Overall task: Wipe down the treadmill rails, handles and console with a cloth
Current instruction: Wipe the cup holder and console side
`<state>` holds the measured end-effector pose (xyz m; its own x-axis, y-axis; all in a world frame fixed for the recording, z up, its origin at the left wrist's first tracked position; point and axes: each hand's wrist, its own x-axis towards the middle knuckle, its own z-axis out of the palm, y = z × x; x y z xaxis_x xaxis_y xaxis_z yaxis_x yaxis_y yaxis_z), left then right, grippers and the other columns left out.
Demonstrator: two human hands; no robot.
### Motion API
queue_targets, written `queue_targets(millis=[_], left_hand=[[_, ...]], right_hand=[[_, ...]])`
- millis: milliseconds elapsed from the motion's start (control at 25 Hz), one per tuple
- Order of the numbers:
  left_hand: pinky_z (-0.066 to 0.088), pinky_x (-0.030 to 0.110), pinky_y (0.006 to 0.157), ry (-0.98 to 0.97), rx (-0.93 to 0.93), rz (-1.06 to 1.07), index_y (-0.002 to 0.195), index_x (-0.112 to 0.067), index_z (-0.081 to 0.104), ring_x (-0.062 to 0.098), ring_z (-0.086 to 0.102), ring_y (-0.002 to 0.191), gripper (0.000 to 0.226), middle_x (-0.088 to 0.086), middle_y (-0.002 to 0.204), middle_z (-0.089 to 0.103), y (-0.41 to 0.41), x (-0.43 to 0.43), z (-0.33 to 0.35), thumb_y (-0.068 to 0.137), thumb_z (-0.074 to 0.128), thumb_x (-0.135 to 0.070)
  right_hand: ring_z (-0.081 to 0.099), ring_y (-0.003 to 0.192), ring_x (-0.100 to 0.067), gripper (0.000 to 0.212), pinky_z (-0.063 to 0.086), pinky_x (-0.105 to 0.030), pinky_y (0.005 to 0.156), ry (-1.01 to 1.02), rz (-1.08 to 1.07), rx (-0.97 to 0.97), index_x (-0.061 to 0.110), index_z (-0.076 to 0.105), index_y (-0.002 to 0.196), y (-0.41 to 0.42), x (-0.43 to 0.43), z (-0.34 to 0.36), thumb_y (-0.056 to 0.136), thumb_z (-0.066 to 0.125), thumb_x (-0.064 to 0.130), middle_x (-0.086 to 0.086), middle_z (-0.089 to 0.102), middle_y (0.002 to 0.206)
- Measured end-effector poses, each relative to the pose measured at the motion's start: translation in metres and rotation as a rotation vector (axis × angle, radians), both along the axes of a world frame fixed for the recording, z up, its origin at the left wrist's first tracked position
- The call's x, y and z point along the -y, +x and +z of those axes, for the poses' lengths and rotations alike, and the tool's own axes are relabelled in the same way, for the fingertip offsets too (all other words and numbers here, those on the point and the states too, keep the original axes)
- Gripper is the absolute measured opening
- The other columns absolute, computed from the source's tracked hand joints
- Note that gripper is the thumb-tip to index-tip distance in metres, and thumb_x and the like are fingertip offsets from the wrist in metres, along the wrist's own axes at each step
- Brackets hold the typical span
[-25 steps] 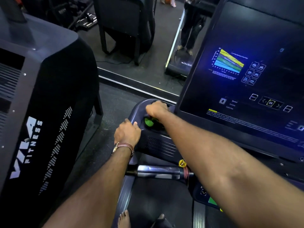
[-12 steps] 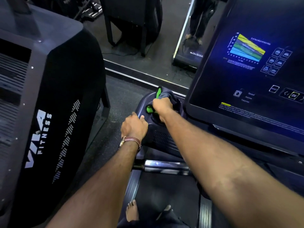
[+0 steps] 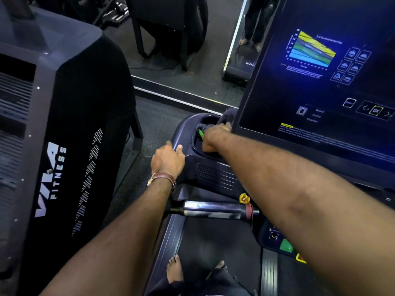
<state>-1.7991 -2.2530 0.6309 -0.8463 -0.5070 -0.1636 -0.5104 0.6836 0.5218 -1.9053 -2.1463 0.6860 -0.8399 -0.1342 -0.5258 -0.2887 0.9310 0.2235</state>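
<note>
The treadmill console (image 3: 333,86) fills the upper right, its screen lit with a coloured chart. To its left lies the dark cup-holder tray (image 3: 188,129). My right hand (image 3: 213,138) is down in that tray, closed on a dark cloth with a green edge (image 3: 202,127), which bunches up against the console's lower left corner. My left hand (image 3: 167,160) grips the tray's outer left edge, a brown strap on its wrist. A chrome handle bar (image 3: 213,208) runs crosswise below the tray, partly hidden by my right forearm.
A neighbouring black machine (image 3: 70,133) marked "VIA FITNESS" stands close on the left, with a narrow strip of floor between. A mirror (image 3: 181,39) lines the far wall. My bare feet (image 3: 175,270) stand on the belt, side rails (image 3: 269,272) on both sides.
My right hand has worked the cloth from the near part of the tray toward the console's corner, then drawn back slightly. My left hand stays on the tray edge. The camera has shifted closer and left.
</note>
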Motion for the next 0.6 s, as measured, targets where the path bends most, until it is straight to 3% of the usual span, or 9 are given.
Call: queue_targets(millis=[80, 160, 240, 320, 360, 440, 520, 600], left_hand=[[0.045, 0.042, 0.086, 0.022, -0.005, -0.005, 0.116, -0.007, 0.055, 0.042, 0.057, 0.106, 0.04, 0.023, 0.116, 0.062, 0.002, 0.0, 0.001, 0.096, 0.044, -0.039], [0.045, 0.041, 0.084, 0.033, -0.011, -0.002, 0.115, -0.007, 0.056, 0.042, 0.057, 0.105, 0.039, 0.023, 0.114, 0.063, 0.002, 0.0, 0.001, 0.095, 0.046, -0.039], [0.046, 0.041, 0.082, 0.025, -0.012, 0.014, 0.111, -0.007, 0.056, 0.043, 0.058, 0.103, 0.037, 0.023, 0.112, 0.063, -0.001, 0.0, 0.0, 0.094, 0.047, -0.039], [0.046, 0.041, 0.082, 0.015, 0.0, 0.032, 0.11, -0.006, 0.057, 0.043, 0.059, 0.102, 0.036, 0.024, 0.111, 0.064, -0.004, -0.001, 0.0, 0.093, 0.048, -0.037], [0.047, 0.042, 0.082, 0.014, 0.003, 0.034, 0.111, -0.006, 0.057, 0.043, 0.059, 0.102, 0.036, 0.024, 0.111, 0.063, -0.005, -0.002, 0.0, 0.093, 0.048, -0.037], [0.046, 0.042, 0.082, 0.014, -0.002, 0.03, 0.112, -0.006, 0.056, 0.043, 0.059, 0.102, 0.037, 0.023, 0.111, 0.063, -0.005, -0.002, -0.001, 0.093, 0.048, -0.037], [0.046, 0.041, 0.083, 0.013, -0.016, 0.026, 0.113, -0.007, 0.057, 0.042, 0.059, 0.103, 0.037, 0.023, 0.112, 0.064, -0.004, -0.001, -0.001, 0.094, 0.048, -0.037], [0.046, 0.041, 0.084, 0.022, -0.028, 0.026, 0.113, -0.007, 0.057, 0.042, 0.059, 0.103, 0.037, 0.023, 0.111, 0.064, -0.003, 0.001, -0.005, 0.094, 0.049, -0.038]], right_hand=[[0.029, 0.145, -0.034, 0.067, 0.022, -0.052, 0.117, -0.14, -0.137, 0.011, 0.019, 0.04, 0.148, 0.001, 0.003, 0.005, 0.088, 0.056, 0.043, -0.01, 0.038, 0.154], [0.048, 0.132, -0.034, 0.057, 0.038, -0.041, 0.108, -0.397, -0.385, -0.01, 0.015, 0.056, 0.134, 0.0, 0.005, 0.008, 0.083, 0.057, 0.041, -0.013, 0.056, 0.137], [0.062, 0.115, -0.031, 0.045, 0.048, -0.032, 0.091, -0.789, -0.7, -0.144, 0.009, 0.065, 0.113, -0.001, 0.004, -0.001, 0.081, 0.056, 0.039, -0.012, 0.068, 0.118], [0.06, 0.111, -0.032, 0.032, 0.046, -0.033, 0.086, -1.03, -0.778, -0.326, 0.013, 0.06, 0.109, 0.013, 0.008, -0.012, 0.083, 0.061, 0.03, -0.015, 0.067, 0.117], [0.054, 0.116, -0.033, 0.041, 0.045, -0.037, 0.089, -1.006, -0.664, -0.472, 0.015, 0.055, 0.123, 0.024, 0.011, -0.018, 0.084, 0.062, 0.025, -0.015, 0.062, 0.125], [0.038, 0.132, -0.035, 0.063, 0.04, -0.046, 0.098, -0.763, -0.337, -0.716, 0.019, 0.034, 0.148, 0.036, 0.011, -0.03, 0.09, 0.058, 0.022, -0.016, 0.037, 0.152], [0.013, 0.147, -0.035, 0.073, 0.035, -0.051, 0.105, -0.593, -0.288, -0.619, 0.032, 0.015, 0.156, 0.024, 0.009, -0.041, 0.094, 0.051, 0.019, -0.015, -0.001, 0.164], [-0.001, 0.15, -0.031, 0.071, 0.031, -0.051, 0.109, -0.606, -0.428, -0.374, 0.039, 0.015, 0.155, 0.003, 0.002, -0.042, 0.094, 0.052, 0.035, -0.01, -0.011, 0.164]])
